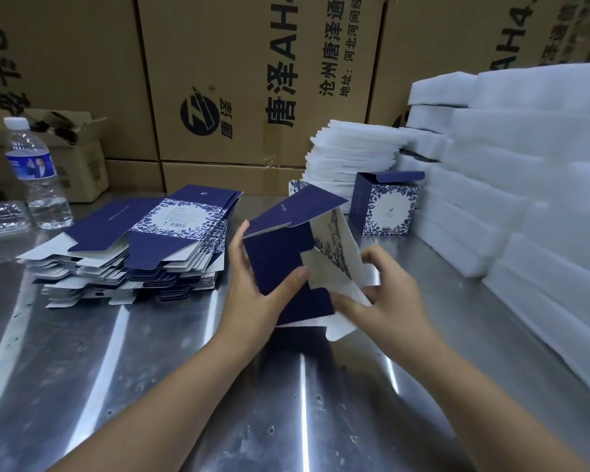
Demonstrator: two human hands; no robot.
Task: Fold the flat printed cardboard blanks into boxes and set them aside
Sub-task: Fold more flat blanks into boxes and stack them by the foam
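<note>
At the far left edge a clear plastic tray (pixel 0 216) is cut off by the frame, and its contents are too blurred to make out. Beside it stands a clear plastic water bottle with a white cap and blue label (pixel 36 172), in front of a small open brown carton (pixel 79 155) whose inside is dark. Next comes a fanned stack of flat cardboard blanks (pixel 143 247), navy outside with a blue-and-white leaf band and white undersides, lying on the scratched steel counter (pixel 150 369). Tall brown shipping cartons with black print (pixel 252 80) wall off the back.

In the centre, above the counter, is the half-folded navy box (pixel 286 260). Its lid flap stands up, one navy side faces the camera, and its white inner flaps hang loose at the lower right. The left grip (pixel 252 284), a bare hand, holds that box with the thumb laid across the navy side and the fingers wrapped behind its left edge, mostly hidden. The right grip (pixel 385 294) has its fingers curled onto a white flap; the card hides the fingertips.

Further right a finished navy box with a leaf-framed white panel (pixel 385 206) stands upright near the back, just beside a pile of thin white foam sheets (pixel 348 158). Thick white foam blocks (pixel 525 165) are stacked along the right side and run out of view.
</note>
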